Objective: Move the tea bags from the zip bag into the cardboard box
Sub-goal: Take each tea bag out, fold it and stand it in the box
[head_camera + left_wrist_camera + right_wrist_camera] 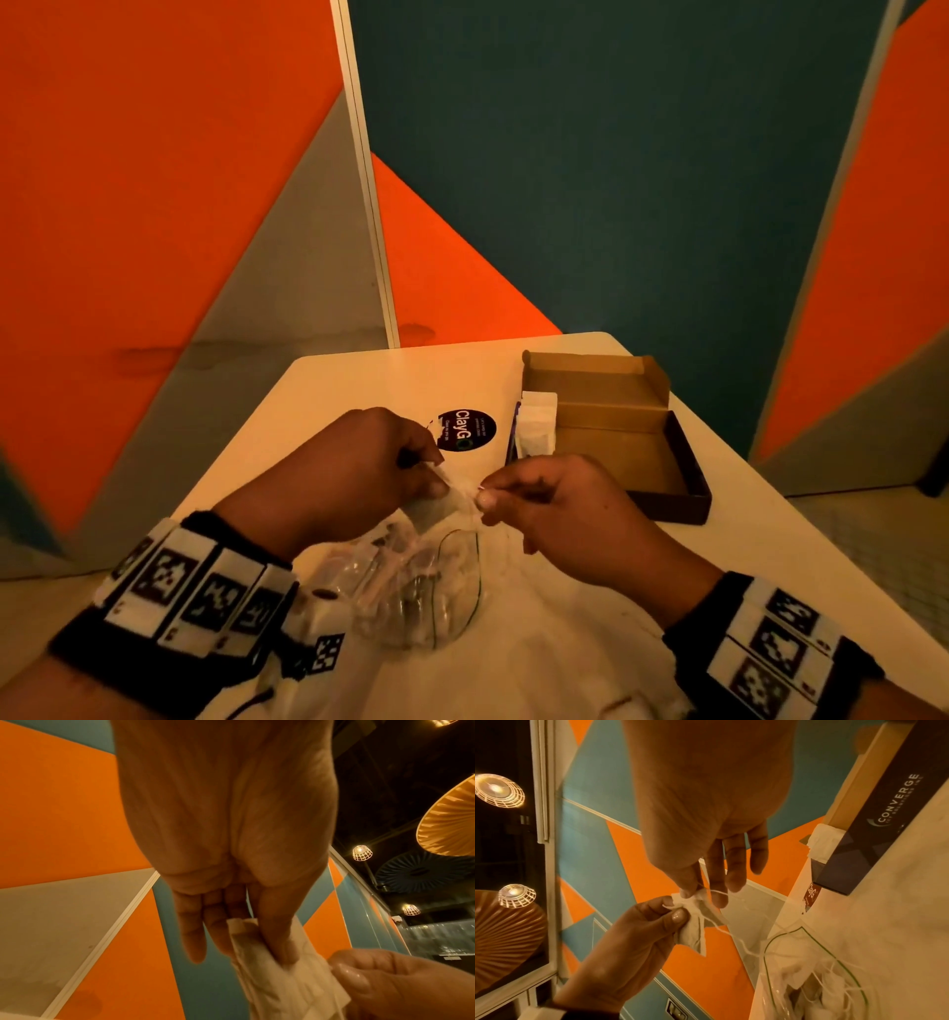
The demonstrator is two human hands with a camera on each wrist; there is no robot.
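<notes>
A white tea bag (462, 487) hangs above the table between my two hands, its strings trailing down. My left hand (436, 473) pinches its left side between thumb and fingers. My right hand (485, 496) pinches its top right corner. In the right wrist view the tea bag (693, 929) looks folded or layered; I cannot tell whether it is one bag or more. The clear zip bag (421, 580) lies open on the table below my hands, with several tea bags inside. The open cardboard box (616, 437) stands at the right, with one tea bag (536, 426) leaning at its left wall.
The table (334, 401) is pale, with a round dark sticker (466, 430) just beyond my left hand. Orange, teal and grey wall panels (616, 180) stand close behind the table's far edge. The box's dark outer wall (885, 805) is printed with white letters.
</notes>
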